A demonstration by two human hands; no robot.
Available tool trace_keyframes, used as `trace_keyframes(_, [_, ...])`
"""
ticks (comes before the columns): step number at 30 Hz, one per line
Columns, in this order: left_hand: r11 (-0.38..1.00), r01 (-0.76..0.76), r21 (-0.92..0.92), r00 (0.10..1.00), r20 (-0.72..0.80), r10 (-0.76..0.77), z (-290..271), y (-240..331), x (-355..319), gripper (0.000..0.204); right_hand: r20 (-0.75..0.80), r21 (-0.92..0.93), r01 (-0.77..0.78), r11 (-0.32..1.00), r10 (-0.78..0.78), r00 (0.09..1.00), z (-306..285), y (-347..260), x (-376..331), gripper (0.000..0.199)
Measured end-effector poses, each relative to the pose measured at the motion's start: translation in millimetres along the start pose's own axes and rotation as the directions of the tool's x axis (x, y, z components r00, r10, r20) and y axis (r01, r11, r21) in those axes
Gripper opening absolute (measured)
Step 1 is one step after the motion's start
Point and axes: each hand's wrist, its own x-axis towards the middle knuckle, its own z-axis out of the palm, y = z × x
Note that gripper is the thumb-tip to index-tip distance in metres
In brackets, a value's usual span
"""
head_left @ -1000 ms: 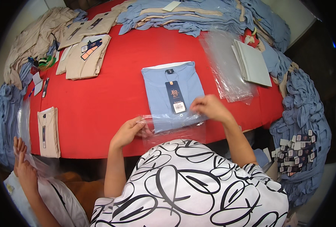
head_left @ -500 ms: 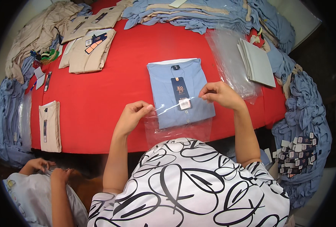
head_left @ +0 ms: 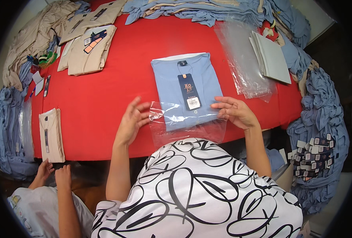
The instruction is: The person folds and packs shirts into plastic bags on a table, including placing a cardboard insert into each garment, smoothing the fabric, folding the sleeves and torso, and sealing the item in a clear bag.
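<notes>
A folded light-blue shirt (head_left: 170, 81) lies in front of me, its lower part inside a clear plastic bag (head_left: 160, 135). A dark hang tag (head_left: 187, 87) with a white label rests on the shirt's front. My left hand (head_left: 131, 122) is at the bag's left edge with its fingers apart; whether the fingertips touch the film is hard to tell. On the other side, my right hand (head_left: 237, 113) has its fingers stretched over the shirt's right edge, beside the bag's mouth. Neither hand shows a firm grip.
Clear bags (head_left: 243, 59) and grey-white boards (head_left: 269, 57) lie right of the shirt. Folded beige shirts (head_left: 90, 59) sit at the back left. A co-worker's hand (head_left: 45, 169) touches another beige shirt (head_left: 56, 135). Blue garments (head_left: 322, 107) and several tags (head_left: 312, 158) are at far right.
My fingers have opened from pinching the bag's edge, and my hands sit slightly lower and wider apart. The co-worker's hand has come up to the near beige shirt.
</notes>
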Motion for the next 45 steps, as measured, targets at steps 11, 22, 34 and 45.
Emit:
trace_keyframes(11, [0.998, -0.005, -0.063, 0.975, 0.220, 0.019, 10, 3, -3, 0.013, -0.119, -0.820, 0.366, 0.440, -0.757, 0.643, 18, -11, -1, 0.040])
trace_keyframes(22, [0.919, 0.072, 0.388, 0.993, 0.057, -0.102, 16, -3, -12, 0.022, -0.256, -0.929, 0.012, 0.369, -0.668, 0.699, 17, 45, 17, 0.033])
trace_keyframes(34, [0.985, -0.054, 0.161, 0.988, 0.153, 0.029, 10, -21, -30, 0.016, 0.017, -0.103, 0.147, 0.984, -0.146, 0.989, 20, 37, -22, 0.019])
trace_keyframes(45, [0.991, -0.132, 0.030, 0.951, 0.286, 0.118, 33, -6, -37, 0.020, -0.006, 0.295, 0.292, 0.910, -0.304, 0.953, 14, 42, -23, 0.019])
